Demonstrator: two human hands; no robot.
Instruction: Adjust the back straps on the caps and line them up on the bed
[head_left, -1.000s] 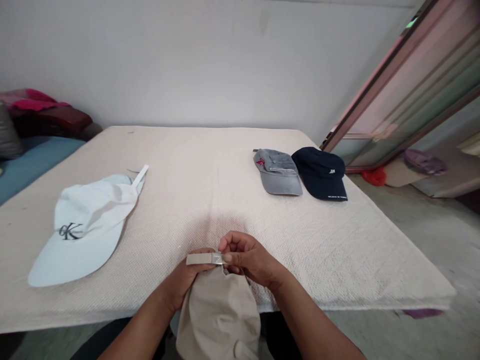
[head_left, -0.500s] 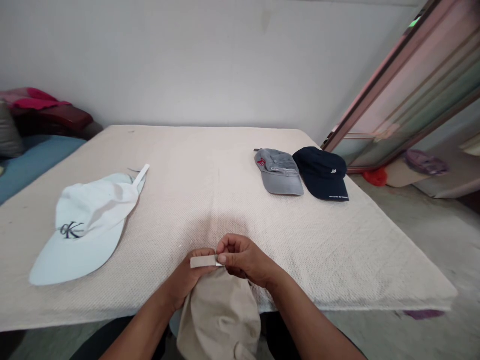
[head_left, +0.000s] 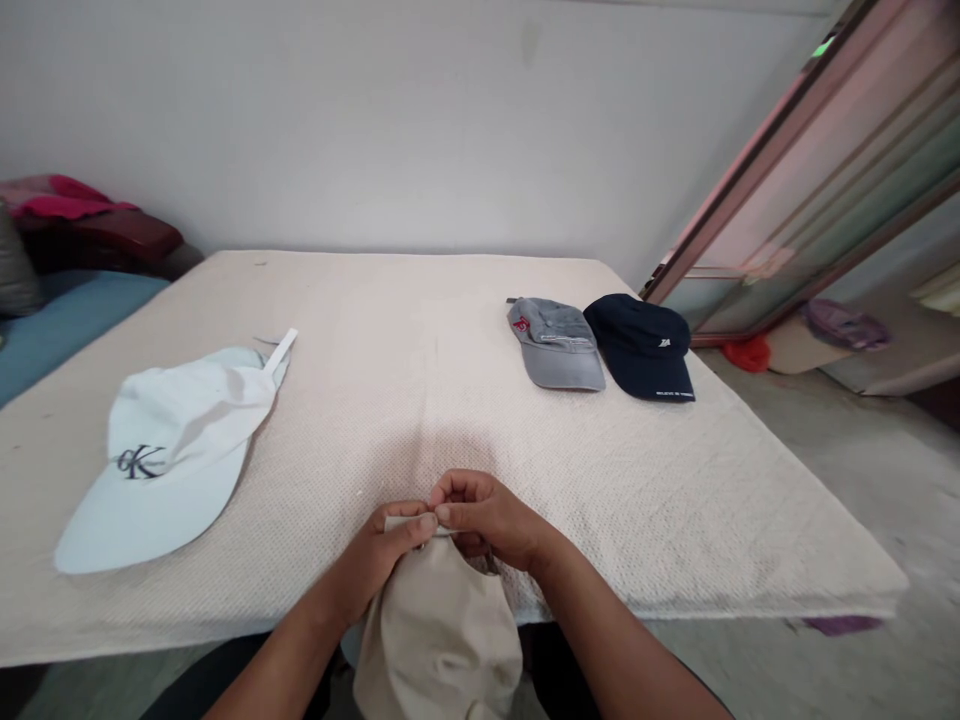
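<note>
A beige cap [head_left: 442, 640] hangs at the table's front edge, its back strap [head_left: 395, 522] uppermost between my hands. My left hand [head_left: 394, 545] is closed on the strap, thumb pressed on top near the buckle area. Beside it, my right hand [head_left: 491, 515] pinches the strap's other part with thumb and forefinger; the buckle itself is hidden by the fingers. To the left lies a white cap [head_left: 187, 410] with black letters and its strap end sticking up. A grey cap [head_left: 559, 345] and a navy cap [head_left: 641, 345] sit side by side at the back right.
The table [head_left: 360, 370] has a cream textured cover and stands against a pale wall [head_left: 375, 120]. A blue surface [head_left: 82, 320] with a pink cloth [head_left: 71, 195] above it is at left. On the right is a glass-panelled frame [head_left: 810, 180].
My left thumb has come over the top of the strap, covering the strap end that lay exposed. The right hand stays pinched in nearly the same place.
</note>
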